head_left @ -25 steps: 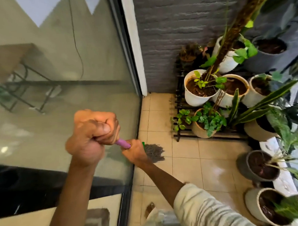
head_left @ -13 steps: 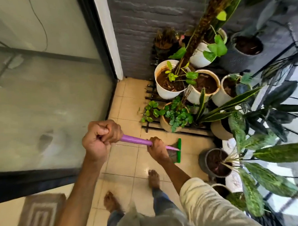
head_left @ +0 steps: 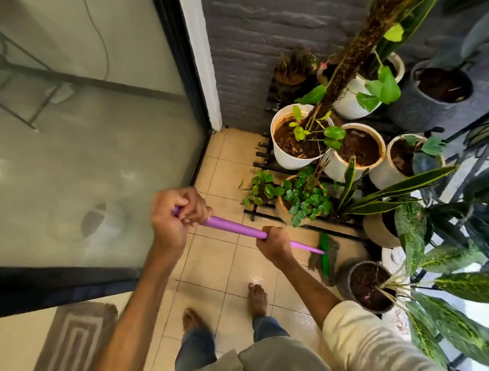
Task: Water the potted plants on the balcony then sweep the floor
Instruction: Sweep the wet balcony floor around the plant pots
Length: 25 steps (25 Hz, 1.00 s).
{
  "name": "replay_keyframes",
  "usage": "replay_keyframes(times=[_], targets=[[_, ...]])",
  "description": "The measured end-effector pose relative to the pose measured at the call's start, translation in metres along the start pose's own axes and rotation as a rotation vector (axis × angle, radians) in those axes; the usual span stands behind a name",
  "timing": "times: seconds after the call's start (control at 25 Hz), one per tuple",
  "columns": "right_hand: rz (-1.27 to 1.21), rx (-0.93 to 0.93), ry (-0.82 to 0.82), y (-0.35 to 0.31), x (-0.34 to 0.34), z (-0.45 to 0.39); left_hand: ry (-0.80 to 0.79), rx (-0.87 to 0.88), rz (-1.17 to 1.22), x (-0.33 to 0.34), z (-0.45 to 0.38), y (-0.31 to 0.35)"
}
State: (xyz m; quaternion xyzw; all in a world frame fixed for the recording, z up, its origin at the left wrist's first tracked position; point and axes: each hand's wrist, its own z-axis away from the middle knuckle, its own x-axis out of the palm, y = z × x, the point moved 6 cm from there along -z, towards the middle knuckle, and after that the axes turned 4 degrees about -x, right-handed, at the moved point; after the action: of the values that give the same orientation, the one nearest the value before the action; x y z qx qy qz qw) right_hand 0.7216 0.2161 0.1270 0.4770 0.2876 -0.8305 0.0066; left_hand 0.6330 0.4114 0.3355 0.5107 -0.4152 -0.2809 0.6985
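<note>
A broom with a purple handle (head_left: 231,227) and a green head (head_left: 325,254) with grey bristles stands on the beige tiled floor (head_left: 226,169). My left hand (head_left: 173,216) grips the top end of the handle. Lower down the handle, my right hand (head_left: 273,241) grips it too. The broom head rests on the tiles beside a dark grey pot (head_left: 365,286), just in front of the black plant stand (head_left: 264,153). Several potted plants fill the right side, among them a white pot (head_left: 285,155) with wet brown soil and a small leafy plant (head_left: 302,196).
A glass sliding door (head_left: 96,152) with a dark frame runs along the left. A grey brick wall (head_left: 259,44) closes the far end. My bare feet (head_left: 256,297) stand on the wet, shiny tiles. A grey doormat (head_left: 73,341) lies inside at lower left. Long leaves (head_left: 451,260) overhang the right.
The view has tilted down and to the right. The broom head has moved right, from near the glass door to the pots beside the plant stand. Both hands keep their grip.
</note>
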Motion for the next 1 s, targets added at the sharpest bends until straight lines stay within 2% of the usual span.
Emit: replay_keyframes(times=[0.08,0.16,0.28,0.44,0.52,0.64,0.76,0.88,1.0], targets=[[-0.072,-0.038,-0.107,-0.046,0.025,-0.010,0.037,0.024,-0.015,-0.028,-0.002,0.042],[-0.158,-0.086,-0.102,-0.106,0.040,-0.011,0.021,0.080,-0.084,-0.046,-0.004,0.082],[-0.316,-0.083,-0.130,-0.185,0.071,-0.020,-0.091,0.142,-0.192,-0.063,-0.003,0.124],[-0.545,-0.081,-0.181,-0.282,0.091,-0.040,-0.260,0.080,-0.296,-0.090,-0.017,0.146],[-0.587,-0.161,-0.179,-0.319,0.083,-0.059,-0.330,0.113,-0.325,-0.104,-0.029,0.159],[-0.423,-0.294,-0.261,-0.361,0.064,-0.088,-0.291,0.178,-0.255,-0.132,-0.051,0.181],[-0.172,-0.301,-0.259,-0.363,0.050,-0.128,-0.172,0.173,-0.162,-0.147,-0.083,0.197],[-0.091,-0.279,-0.172,-0.368,0.023,-0.157,-0.085,0.192,-0.066,-0.149,-0.121,0.217],[0.023,-0.235,-0.040,-0.369,-0.013,-0.187,-0.082,0.249,0.005,-0.139,-0.158,0.242]])
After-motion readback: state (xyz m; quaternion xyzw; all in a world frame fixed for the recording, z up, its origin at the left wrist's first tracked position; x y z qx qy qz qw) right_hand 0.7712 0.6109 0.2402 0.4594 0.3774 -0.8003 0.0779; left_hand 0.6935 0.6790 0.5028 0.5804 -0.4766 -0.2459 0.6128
